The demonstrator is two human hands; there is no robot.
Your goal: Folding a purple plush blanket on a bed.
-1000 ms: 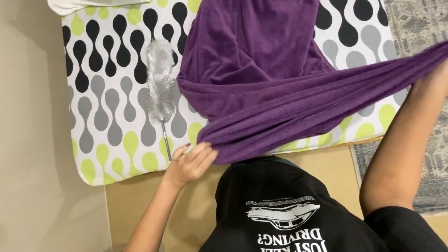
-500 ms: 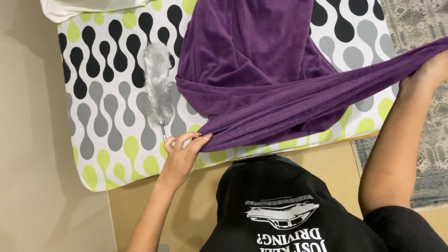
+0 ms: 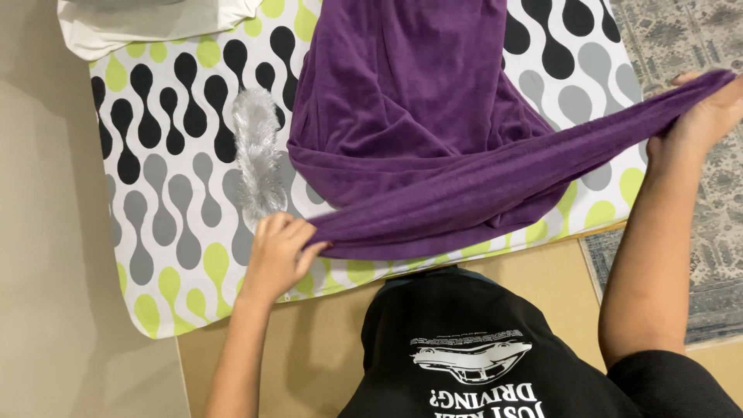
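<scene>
Left hand (image 3: 277, 259) w/ fingers clamped on purple towel (image 3: 418, 116) edge has slid up onto patterned board (image 3: 166, 224); right hand (image 3: 708, 116) grips far end, fold now pulled tauter

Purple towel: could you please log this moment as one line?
left hand: holds purple towel end | right hand: holds other end | on patterned pad

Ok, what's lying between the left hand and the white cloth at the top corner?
In the head view, a silvery tinsel-like strip lies on the patterned board cover, between the left hand and the white cloth; the purple towel sits beside it.
</scene>
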